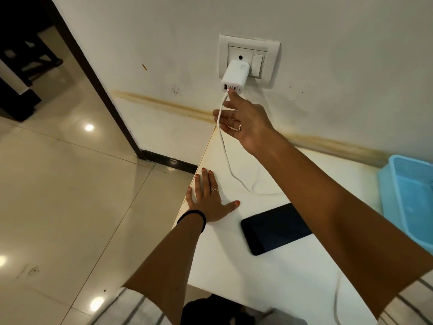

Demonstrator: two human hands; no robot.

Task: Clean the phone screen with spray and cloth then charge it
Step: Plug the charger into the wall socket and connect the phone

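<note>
phone (pixel 276 228): black, dark screen
charger (pixel 235 76): white
cable (pixel 223 146): white
table (pixel 257 266): white
basket (pixel 407 198): light blue
left hand (pixel 208 198): orange nails, black wristband
wall (pixel 164 43): white, yellow-brown stain stripe

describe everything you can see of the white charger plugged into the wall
The charger is a white, blocky adapter of glossy plastic, plugged into the wall socket plate and jutting out from it, left of the plate's rocker switch. Its lower face carries a row of ports, one looking orange inside. A white cable runs from one port down to the white table. The right hand reaches up, its fingertips at the cable's plug; the cable passes across its fingers.
</note>
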